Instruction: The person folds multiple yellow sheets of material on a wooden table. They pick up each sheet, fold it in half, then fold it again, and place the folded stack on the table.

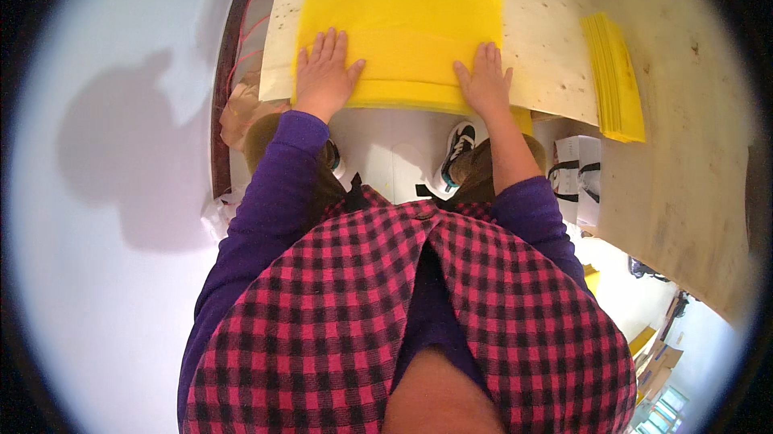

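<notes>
While both palms press flat on the folded sheet of thin yellow material (400,39), the fold looks made and is being smoothed: the left hand (324,76) has fingers spread, the right hand (485,80) nearly together. Beyond the right fingers, a stack of yellow sheets (616,76) lies on the pale plywood table (547,39).
</notes>
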`<action>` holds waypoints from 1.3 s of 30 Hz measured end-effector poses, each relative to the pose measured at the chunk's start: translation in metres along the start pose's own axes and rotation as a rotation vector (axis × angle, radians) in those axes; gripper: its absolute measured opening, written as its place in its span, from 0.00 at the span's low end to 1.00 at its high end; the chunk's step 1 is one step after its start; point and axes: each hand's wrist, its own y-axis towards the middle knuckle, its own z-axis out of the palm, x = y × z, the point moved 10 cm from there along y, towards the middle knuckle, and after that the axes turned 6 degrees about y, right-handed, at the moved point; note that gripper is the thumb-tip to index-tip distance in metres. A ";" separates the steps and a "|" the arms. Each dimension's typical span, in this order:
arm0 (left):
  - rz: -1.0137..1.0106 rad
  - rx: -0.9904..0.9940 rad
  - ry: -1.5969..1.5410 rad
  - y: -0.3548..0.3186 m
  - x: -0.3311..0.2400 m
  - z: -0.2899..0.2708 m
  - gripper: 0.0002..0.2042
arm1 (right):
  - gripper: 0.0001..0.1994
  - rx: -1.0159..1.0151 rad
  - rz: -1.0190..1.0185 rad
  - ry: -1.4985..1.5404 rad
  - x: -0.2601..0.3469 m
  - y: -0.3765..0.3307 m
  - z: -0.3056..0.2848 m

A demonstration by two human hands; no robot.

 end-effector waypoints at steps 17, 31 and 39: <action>0.000 -0.007 0.009 0.001 0.002 0.006 0.31 | 0.40 0.059 -0.168 0.043 0.045 -0.002 0.024; 0.161 -0.158 0.024 0.006 -0.050 -0.036 0.30 | 0.40 -0.032 -0.066 0.018 -0.008 -0.006 0.012; 0.219 -0.001 -0.071 0.004 -0.069 0.000 0.29 | 0.40 -0.006 -0.046 0.018 -0.008 -0.004 0.011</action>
